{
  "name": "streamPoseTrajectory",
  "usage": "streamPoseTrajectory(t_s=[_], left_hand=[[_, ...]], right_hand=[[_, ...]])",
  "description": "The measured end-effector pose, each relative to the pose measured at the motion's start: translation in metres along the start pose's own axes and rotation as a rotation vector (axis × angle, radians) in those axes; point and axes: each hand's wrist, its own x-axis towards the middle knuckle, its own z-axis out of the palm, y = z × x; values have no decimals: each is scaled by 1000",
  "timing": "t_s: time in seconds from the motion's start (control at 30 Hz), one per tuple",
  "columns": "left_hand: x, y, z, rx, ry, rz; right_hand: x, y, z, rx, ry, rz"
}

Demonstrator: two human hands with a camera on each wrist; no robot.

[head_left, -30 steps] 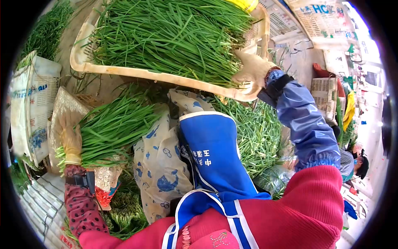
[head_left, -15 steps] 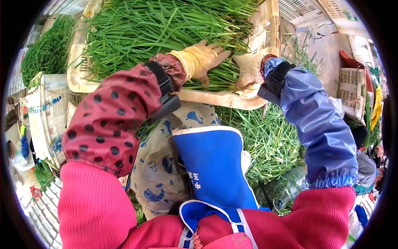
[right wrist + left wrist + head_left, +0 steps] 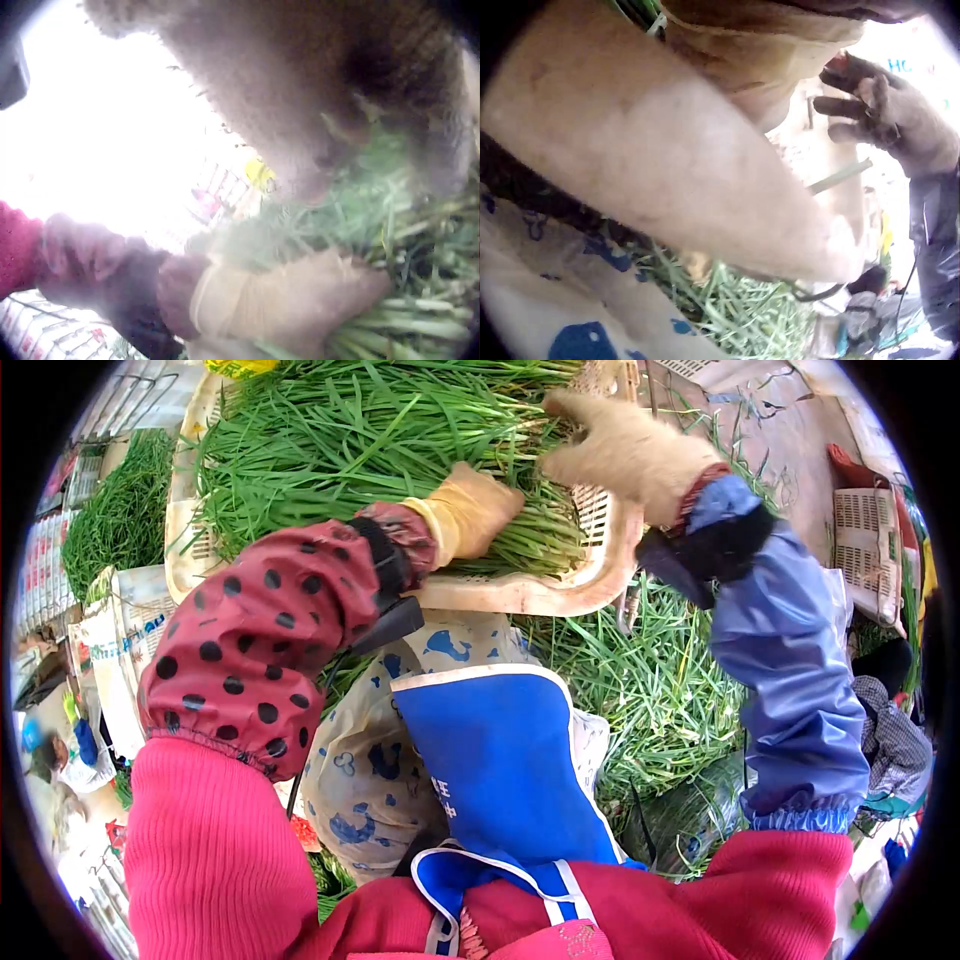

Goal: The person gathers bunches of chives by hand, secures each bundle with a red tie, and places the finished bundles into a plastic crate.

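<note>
Long green chives (image 3: 350, 450) fill a cream plastic crate (image 3: 530, 595) in front of me, their pale stem ends toward the right. My left hand (image 3: 478, 512), in a yellow rubber glove, is bent down into the chives near the crate's front side and grips some, its fingertips hidden among the stems. My right hand (image 3: 625, 455), in a beige cloth glove, hovers by the stem ends at the crate's right wall, fingers spread and holding nothing. In the left wrist view the crate wall (image 3: 660, 157) covers much of the picture, with the right hand (image 3: 907, 124) beyond it.
Loose cut greens (image 3: 650, 690) lie heaped below the crate on the right. Another pile of greens (image 3: 125, 510) stands at the left, near white crates (image 3: 125, 630). A blue apron (image 3: 500, 750) and a whale-patterned cloth (image 3: 360, 770) cover my lap. A person (image 3: 890, 750) is at the far right.
My left hand has left a bunch of chives at the lower left and come into the crate; its straight fingers have since curled. My right hand has lifted from the stem ends and spread.
</note>
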Motion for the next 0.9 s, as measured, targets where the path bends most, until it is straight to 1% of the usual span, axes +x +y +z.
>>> streamPoseTrajectory(t_s=[0.03,0.07,0.1,0.13,0.17,0.2,0.23,0.27,0.33,0.4,0.43,0.47,0.53,0.57,0.6,0.67,0.7,0.73,0.8,0.87,0.9], left_hand=[[-12,-9,1,-93,149,34],[-21,-16,-1,-195,186,-22],[-34,-23,-5,-292,283,-49],[-48,-31,-10,-391,379,-77],[-60,-39,-15,-563,405,-138],[-73,-48,-16,-738,427,-204],[-85,-54,-16,-680,539,-265],[-91,-69,-9,-870,539,-250],[-104,-87,-10,-978,609,-231],[-109,-99,-5,-1096,685,-223],[-108,-106,-2,-1160,717,-221],[-108,-111,-3,-1156,717,-207],[-109,-118,0,-1157,705,-184],[-108,-115,2,-1227,755,-180],[-111,-116,2,-1178,714,-192],[-114,-125,3,-1096,614,-221],[-112,-131,2,-1097,547,-243],[-109,-131,6,-1039,620,-212],[-110,-133,5,-1099,536,-300],[-106,-135,9,-1122,599,-241],[-106,-134,11,-1135,631,-216]], right_hand=[[-6,-2,-18,-11,16,24],[-10,2,-31,53,33,-4],[-21,-28,-52,209,159,238],[-27,-24,-58,270,183,209],[-33,-20,-63,331,205,178],[-33,25,-52,292,118,-121],[-32,35,-48,336,89,-103],[-34,43,-36,334,93,-25],[-45,19,-28,395,-130,140],[-46,1,-8,64,-172,171],[-40,-7,-2,20,-216,186],[-35,-10,9,11,-179,142],[-18,-17,17,-48,-265,152],[-14,-26,19,-141,-237,183],[-8,-28,24,-272,-189,207],[2,-24,24,-231,-284,288],[5,-15,26,-218,-281,273],[8,-7,28,-206,-278,257],[9,-11,33,-425,-350,115],[11,-27,43,-565,-687,147],[21,-21,56,-886,-994,-707]])
